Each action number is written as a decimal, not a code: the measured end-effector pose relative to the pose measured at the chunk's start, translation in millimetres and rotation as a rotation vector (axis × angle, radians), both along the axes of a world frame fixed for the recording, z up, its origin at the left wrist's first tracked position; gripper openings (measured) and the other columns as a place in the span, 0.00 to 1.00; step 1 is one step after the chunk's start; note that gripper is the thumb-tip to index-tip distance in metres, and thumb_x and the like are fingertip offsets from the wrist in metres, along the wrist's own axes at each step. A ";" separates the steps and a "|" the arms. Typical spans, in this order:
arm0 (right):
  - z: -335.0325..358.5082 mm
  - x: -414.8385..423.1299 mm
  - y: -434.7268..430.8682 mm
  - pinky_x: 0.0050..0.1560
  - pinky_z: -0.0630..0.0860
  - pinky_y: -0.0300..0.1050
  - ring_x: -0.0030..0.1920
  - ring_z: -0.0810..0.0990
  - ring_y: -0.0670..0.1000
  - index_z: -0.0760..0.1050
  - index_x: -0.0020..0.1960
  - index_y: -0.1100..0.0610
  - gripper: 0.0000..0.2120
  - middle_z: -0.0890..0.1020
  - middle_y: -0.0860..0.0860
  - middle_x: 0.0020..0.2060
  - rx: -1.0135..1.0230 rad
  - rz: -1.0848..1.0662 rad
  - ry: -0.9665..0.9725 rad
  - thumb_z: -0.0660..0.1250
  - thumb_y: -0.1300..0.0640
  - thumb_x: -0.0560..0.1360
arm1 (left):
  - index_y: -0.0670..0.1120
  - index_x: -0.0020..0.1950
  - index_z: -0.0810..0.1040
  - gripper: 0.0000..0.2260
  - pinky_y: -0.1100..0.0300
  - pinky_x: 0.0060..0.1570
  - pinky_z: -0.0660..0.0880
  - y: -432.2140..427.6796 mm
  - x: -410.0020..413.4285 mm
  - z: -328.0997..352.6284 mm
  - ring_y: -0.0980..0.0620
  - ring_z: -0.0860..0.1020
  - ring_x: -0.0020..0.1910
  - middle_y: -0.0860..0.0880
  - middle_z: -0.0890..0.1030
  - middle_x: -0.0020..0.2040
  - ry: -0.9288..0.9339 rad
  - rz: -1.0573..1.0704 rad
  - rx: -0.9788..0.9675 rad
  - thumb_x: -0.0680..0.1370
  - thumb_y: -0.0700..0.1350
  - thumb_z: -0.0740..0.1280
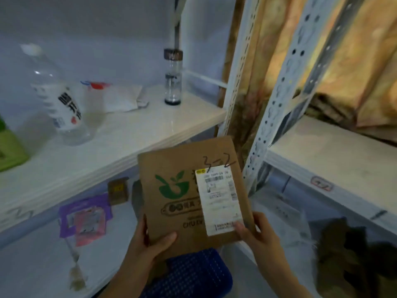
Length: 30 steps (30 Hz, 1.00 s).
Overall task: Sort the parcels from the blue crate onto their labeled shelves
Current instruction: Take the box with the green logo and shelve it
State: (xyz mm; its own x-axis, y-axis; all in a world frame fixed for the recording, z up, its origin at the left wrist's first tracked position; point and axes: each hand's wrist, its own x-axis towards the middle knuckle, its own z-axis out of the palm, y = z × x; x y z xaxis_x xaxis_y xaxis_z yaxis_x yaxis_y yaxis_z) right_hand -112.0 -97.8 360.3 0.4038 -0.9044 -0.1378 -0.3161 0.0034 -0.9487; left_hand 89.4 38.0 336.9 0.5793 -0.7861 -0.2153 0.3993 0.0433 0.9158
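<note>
A flat brown cardboard parcel (pixel 182 190) with a green logo, a white shipping label and handwritten "3-2" is held upright in front of the shelves. My left hand (pixel 150 244) grips its lower left corner, thumb on the front. My right hand (pixel 257 235) pinches its lower right corner over the label. Beneath the parcel shows part of the blue crate (pixel 193 274). A small red-bordered label (pixel 321 183) sticks on the front edge of the right shelf (pixel 322 151).
The left upper shelf (pixel 129 134) carries a plastic water bottle (pixel 60 100), a glass bottle (pixel 173 78), a white pouch (pixel 120 97) and a green box (pixel 8 151). Lower left lie purple and pink packets (pixel 83 216) and a small brown box (pixel 118 190). Dark bags (pixel 354 250) sit lower right.
</note>
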 end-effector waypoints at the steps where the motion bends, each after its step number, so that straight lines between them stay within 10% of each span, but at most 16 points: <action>1: 14.3 -8.6 6.0 0.47 0.81 0.45 0.43 0.84 0.42 0.74 0.55 0.51 0.19 0.84 0.46 0.46 0.006 -0.029 -0.034 0.71 0.44 0.68 | 0.66 0.61 0.71 0.36 0.47 0.55 0.78 2.5 -3.2 19.3 0.49 0.81 0.55 0.54 0.82 0.57 -0.023 -0.041 -0.021 0.60 0.40 0.78; 6: 113.0 -49.3 36.9 0.35 0.79 0.33 0.42 0.84 0.41 0.74 0.51 0.53 0.25 0.85 0.45 0.43 -0.113 -0.106 -0.196 0.71 0.40 0.60 | 0.63 0.69 0.61 0.49 0.61 0.46 0.80 13.8 -19.8 129.3 0.56 0.77 0.55 0.56 0.75 0.61 -0.334 -0.131 -0.098 0.55 0.42 0.82; 10: 219.3 -78.3 55.8 0.42 0.79 0.36 0.43 0.84 0.41 0.72 0.49 0.48 0.27 0.85 0.41 0.42 -0.332 -0.154 -0.178 0.67 0.32 0.58 | 0.68 0.57 0.60 0.42 0.62 0.46 0.77 16.3 -38.4 231.8 0.57 0.76 0.52 0.59 0.73 0.56 -0.565 -0.107 -0.218 0.55 0.45 0.82; 19: 433.0 -142.4 68.6 0.49 0.76 0.40 0.51 0.78 0.42 0.71 0.63 0.43 0.21 0.80 0.40 0.52 -0.889 -0.348 -0.007 0.61 0.37 0.74 | 0.54 0.68 0.68 0.29 0.68 0.48 0.75 -10.0 -96.4 446.1 0.55 0.73 0.57 0.54 0.68 0.58 -0.825 -0.072 -0.426 0.69 0.49 0.75; 23: 492.0 -174.8 65.9 0.40 0.70 0.23 0.46 0.73 0.36 0.46 0.75 0.39 0.33 0.73 0.32 0.52 -1.065 -0.312 0.034 0.62 0.46 0.78 | 0.54 0.70 0.67 0.28 0.60 0.58 0.76 -25.9 -130.9 506.6 0.55 0.74 0.61 0.50 0.73 0.64 -0.907 -0.115 -0.587 0.73 0.40 0.72; 26: 515.4 -198.8 63.5 0.52 0.75 0.37 0.57 0.76 0.45 0.33 0.74 0.38 0.41 0.75 0.40 0.60 -1.112 -0.269 0.083 0.63 0.51 0.78 | 0.52 0.73 0.64 0.34 0.71 0.49 0.77 -38.6 -157.4 532.2 0.65 0.78 0.54 0.52 0.78 0.62 -0.865 -0.115 -0.684 0.71 0.32 0.71; 30: 533.0 -232.4 50.8 0.61 0.73 0.45 0.63 0.74 0.46 0.29 0.71 0.33 0.46 0.72 0.37 0.63 -1.134 -0.246 0.117 0.65 0.56 0.77 | 0.55 0.75 0.59 0.39 0.49 0.64 0.73 -67.2 -184.3 547.4 0.54 0.77 0.60 0.55 0.76 0.65 -0.840 -0.094 -0.704 0.70 0.35 0.73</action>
State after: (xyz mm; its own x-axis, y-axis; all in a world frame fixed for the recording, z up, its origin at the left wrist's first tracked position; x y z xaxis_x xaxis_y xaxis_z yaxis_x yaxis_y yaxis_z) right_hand -344.5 -47.0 893.4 0.2389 -0.5853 0.7749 -0.5103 -0.7545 -0.4126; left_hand -94.9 -29.2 884.3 0.2631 -0.6267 0.7335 -0.3105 0.6648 0.6794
